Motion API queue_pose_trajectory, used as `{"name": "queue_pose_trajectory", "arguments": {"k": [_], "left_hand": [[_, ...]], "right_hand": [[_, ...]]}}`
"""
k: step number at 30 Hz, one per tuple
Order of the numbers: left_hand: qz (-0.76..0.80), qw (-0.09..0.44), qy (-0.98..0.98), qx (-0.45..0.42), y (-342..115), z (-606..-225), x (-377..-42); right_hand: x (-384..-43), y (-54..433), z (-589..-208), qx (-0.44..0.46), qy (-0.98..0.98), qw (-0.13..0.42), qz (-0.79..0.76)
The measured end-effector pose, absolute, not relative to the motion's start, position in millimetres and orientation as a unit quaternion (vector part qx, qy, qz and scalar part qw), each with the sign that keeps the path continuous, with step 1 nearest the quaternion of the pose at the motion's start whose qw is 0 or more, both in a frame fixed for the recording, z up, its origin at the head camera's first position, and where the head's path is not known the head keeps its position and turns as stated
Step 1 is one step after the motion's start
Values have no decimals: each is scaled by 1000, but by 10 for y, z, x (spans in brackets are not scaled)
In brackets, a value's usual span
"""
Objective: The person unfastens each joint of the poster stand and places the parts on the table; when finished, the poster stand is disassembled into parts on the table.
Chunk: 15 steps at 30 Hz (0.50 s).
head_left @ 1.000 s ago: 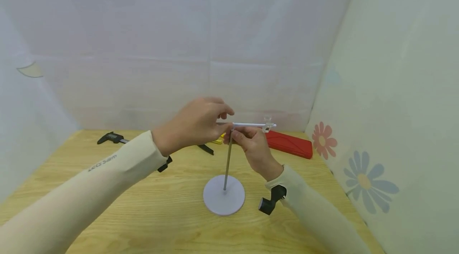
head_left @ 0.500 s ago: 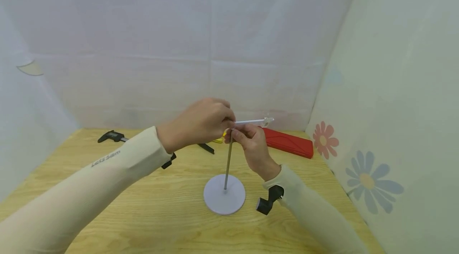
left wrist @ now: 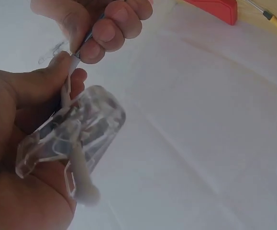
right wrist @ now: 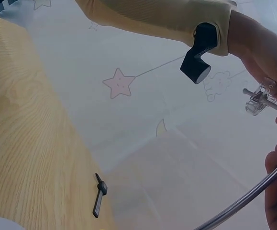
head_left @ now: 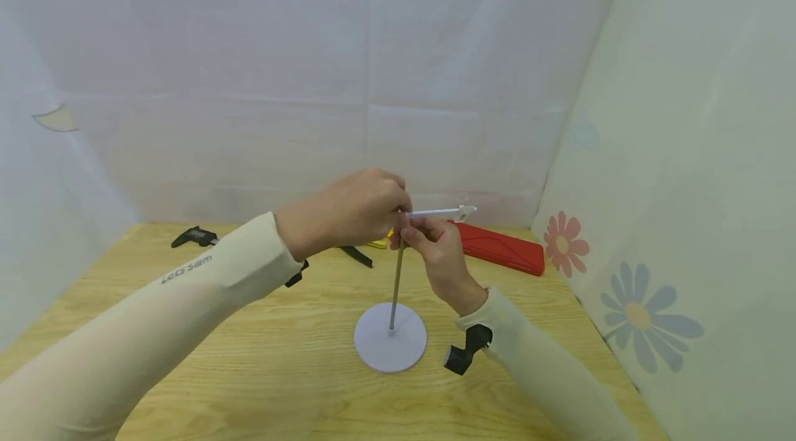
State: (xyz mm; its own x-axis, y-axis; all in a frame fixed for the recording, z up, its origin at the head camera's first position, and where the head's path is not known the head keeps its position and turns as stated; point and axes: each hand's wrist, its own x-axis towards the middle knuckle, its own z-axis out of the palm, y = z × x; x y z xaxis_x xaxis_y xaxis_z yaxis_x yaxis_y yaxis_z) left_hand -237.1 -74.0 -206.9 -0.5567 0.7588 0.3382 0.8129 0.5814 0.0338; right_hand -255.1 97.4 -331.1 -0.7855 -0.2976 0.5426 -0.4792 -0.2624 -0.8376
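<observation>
A display stand with a round white base [head_left: 390, 348] and a thin metal rod [head_left: 396, 282] stands upright on the wooden table. Across its top runs a white crossbar [head_left: 433, 211], with a clear plastic clip [head_left: 465, 213] near its right end. My left hand [head_left: 357, 213] pinches the crossbar at the rod's top between thumb and fingers. In the left wrist view, another clear clip [left wrist: 76, 129] sits on the bar's near end, beside the left palm. Just below the joint, my right hand [head_left: 444, 254] pinches the top of the rod. Fingers partly hide the joint.
A red case [head_left: 502, 249] lies behind the right hand. At the back left lies a digital caliper [head_left: 197, 236]. A black-handled tool [head_left: 356, 256] and something yellow [head_left: 377, 245] show behind the stand. Fabric walls surround the table.
My left fingers have curled down over the joint, and the wrist has shifted slightly right. The crossbar's right end has risen a little. My right hand keeps its hold on the rod.
</observation>
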Motion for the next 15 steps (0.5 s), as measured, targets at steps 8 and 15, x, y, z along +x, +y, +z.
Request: {"name": "queue_pose_trajectory", "arguments": {"k": [8, 15], "left_hand": [[-63, 138, -877, -457, -744, -2067, -2346], [-59, 133, -880, -451, -720, -2053, -2345]], "right_hand": [[-2526, 938, -3347, 326, -606, 72, 722], [-2513, 949, -3337, 326, -601, 81, 725]]}}
